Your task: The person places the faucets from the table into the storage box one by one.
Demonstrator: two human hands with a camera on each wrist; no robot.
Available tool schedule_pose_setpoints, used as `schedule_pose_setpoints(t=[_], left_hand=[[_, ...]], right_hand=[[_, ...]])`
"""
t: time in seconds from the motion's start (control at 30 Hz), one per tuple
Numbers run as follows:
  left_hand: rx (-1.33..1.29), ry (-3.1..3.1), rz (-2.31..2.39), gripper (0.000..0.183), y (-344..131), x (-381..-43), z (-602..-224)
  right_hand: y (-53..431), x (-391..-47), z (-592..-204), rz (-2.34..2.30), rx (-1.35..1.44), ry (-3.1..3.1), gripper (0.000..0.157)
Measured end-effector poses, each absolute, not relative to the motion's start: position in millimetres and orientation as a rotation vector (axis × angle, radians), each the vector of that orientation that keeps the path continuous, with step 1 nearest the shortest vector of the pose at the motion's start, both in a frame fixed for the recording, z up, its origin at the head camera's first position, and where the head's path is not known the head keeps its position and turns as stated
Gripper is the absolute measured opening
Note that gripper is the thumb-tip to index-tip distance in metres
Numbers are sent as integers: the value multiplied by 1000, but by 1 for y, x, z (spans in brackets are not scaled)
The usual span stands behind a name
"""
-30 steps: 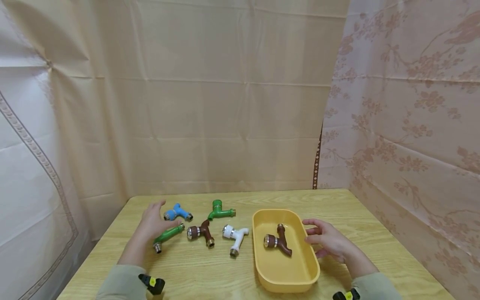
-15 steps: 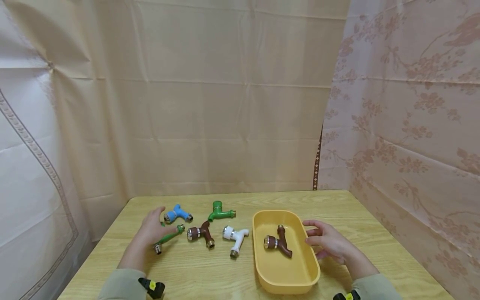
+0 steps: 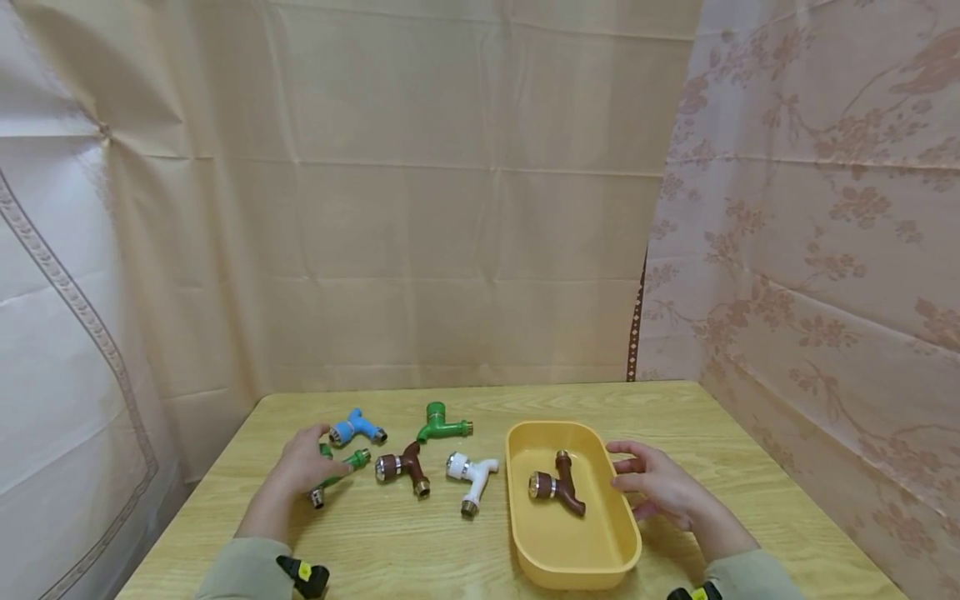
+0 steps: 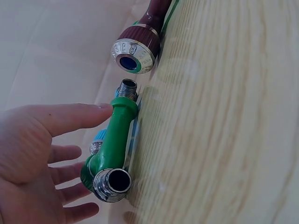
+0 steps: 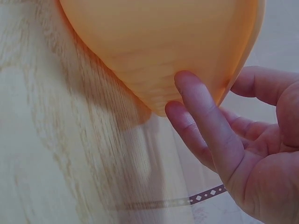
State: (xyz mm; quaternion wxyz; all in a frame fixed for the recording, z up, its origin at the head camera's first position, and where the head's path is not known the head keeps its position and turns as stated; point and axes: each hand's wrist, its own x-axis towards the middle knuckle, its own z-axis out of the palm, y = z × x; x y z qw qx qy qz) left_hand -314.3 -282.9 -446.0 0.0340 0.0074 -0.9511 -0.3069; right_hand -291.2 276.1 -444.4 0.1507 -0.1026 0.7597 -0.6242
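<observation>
At the left of the table my left hand (image 3: 300,461) reaches over a green faucet (image 4: 116,140). In the left wrist view the thumb stretches straight toward the collar by its threaded end, and the fingers spread along its far side without curling round it. My right hand (image 3: 660,483) is at the right wall of a yellow tray (image 3: 570,554); the right wrist view has its extended fingertips (image 5: 189,81) against the tray's outside. Inside the tray lies a brown faucet (image 3: 566,487) with a chrome-banded knob.
A blue faucet (image 3: 358,427) lies just beyond the left hand. Between that hand and the tray are another brown faucet (image 3: 405,468), a white faucet (image 3: 474,477) and a second green faucet (image 3: 444,429). Beige curtains (image 3: 465,208) hang behind the wooden table (image 3: 420,550).
My left hand has lowered over the nearer green faucet, its fingers and thumb coming closer to it. The right hand and the tray have stayed in place.
</observation>
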Motion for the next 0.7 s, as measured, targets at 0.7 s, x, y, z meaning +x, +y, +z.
schedule_pose_setpoints(t=[0.7], left_hand=[[80, -2994, -937, 86, -292, -315, -454]], right_hand=[[275, -289, -443, -1807, -276, 2160, 68]])
